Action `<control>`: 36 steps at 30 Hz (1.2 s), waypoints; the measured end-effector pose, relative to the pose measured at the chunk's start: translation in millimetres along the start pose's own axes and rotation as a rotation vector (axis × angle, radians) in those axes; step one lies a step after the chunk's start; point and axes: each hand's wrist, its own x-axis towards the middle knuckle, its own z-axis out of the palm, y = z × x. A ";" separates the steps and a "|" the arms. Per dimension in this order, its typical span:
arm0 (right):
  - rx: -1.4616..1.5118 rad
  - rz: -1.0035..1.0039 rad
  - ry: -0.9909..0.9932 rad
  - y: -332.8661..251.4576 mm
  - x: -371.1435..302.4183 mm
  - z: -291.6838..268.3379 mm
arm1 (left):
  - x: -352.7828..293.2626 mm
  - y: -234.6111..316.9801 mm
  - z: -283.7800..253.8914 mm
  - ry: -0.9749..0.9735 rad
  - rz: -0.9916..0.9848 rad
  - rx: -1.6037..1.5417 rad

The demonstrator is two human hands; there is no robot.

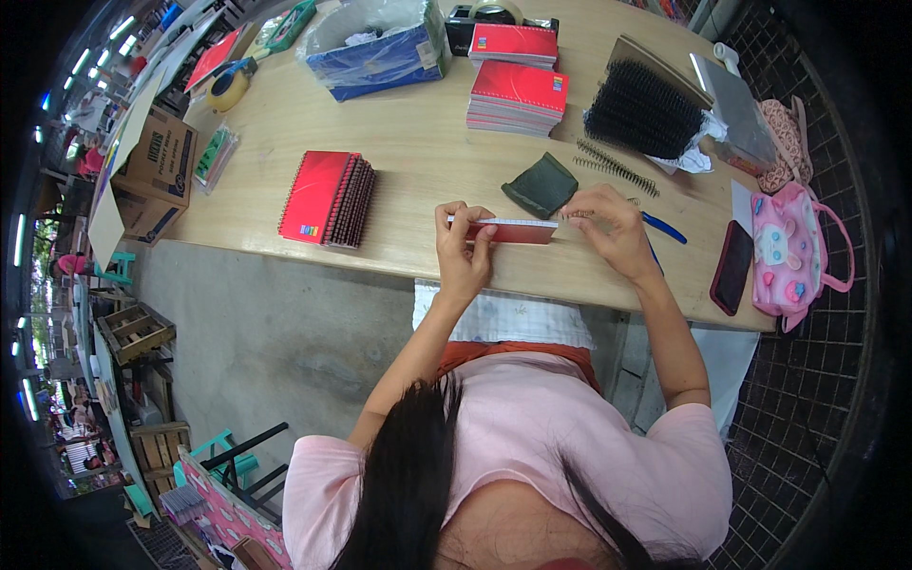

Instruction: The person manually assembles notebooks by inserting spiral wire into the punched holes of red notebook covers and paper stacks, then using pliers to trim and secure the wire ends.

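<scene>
My left hand (464, 252) grips a small notebook (518, 232) on its edge, its red cover toward me, above the table's near side. At the notebook's right end, my right hand (613, 228) is closed in a pinch on a thin wire binding coil (581, 215), mostly covered by the fingers. Just beyond lies a dark green pad (541, 185). Loose wire coils (617, 167) rest behind my right hand, and blue-handled pliers (664, 228) lie partly hidden beside it. To the left sits a stack of coil-bound red notebooks (323, 198).
Two stacks of red notebooks (518, 95) stand at the back, near a blue box (375, 62) in plastic. A box-like holder of black coils (646, 109) is at right. A phone (731, 268) and pink bag (790, 252) lie at the right edge; cartons (157, 171) stand left.
</scene>
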 end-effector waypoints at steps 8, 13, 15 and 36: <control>0.142 0.034 -0.117 -0.5 1.5 -0.1 | 2.4 1.5 -2.1 -0.017 0.000 0.007; 0.157 0.139 -0.167 -2.5 0.7 0.8 | 2.0 2.8 0.4 0.000 -0.028 -0.025; 0.106 0.177 -0.213 4.0 -1.7 0.7 | 1.6 2.4 1.4 -0.005 -0.041 -0.020; -0.318 -0.084 -0.177 -26.7 3.7 16.3 | -1.4 2.5 -4.0 0.005 -0.072 -0.071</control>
